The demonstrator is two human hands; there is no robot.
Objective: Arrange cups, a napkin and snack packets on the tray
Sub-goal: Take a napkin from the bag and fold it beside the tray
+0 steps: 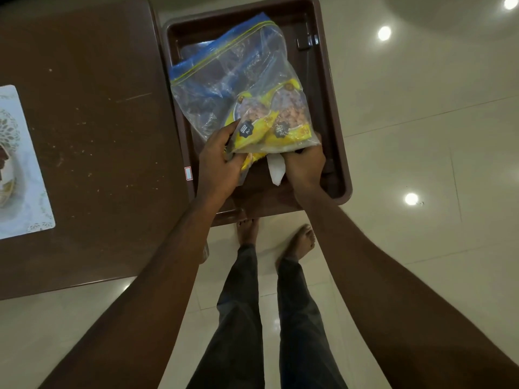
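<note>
The left hand (222, 161) has its fingers curled shut on the lower left corner of a clear zip bag (238, 88), the thumb lying over the plastic just beside a dark label on one of the yellow snack packets (264, 127) inside. A bit of yellow wrapper shows below the bag's edge, between the left fingers and the palm. The right hand (304, 167) grips the bag's lower right corner; its fingertips are tucked under the plastic, closed on it, though exactly how they pinch is hidden. Between the two hands a folded white napkin (276, 171) hangs down from the bag's lower edge, touching the right hand's fingers; whether it is held or merely resting there cannot be told.

The snack packets, at least two, sit bunched at the bottom of the bag, right against both sets of fingers, with pale nuts visible through their clear windows. The rest of the bag rises away from the hands, mostly empty and crumpled, its blue and yellow-green zip strip at the far end.

All this is held over a dark brown tray (334, 113), which lies at the edge of a brown table (92, 130) and overhangs the pale tiled floor (421, 136). Far to the left on the table lies a white patterned placemat (25, 175). Below, the person's bare feet and dark trousers show.
</note>
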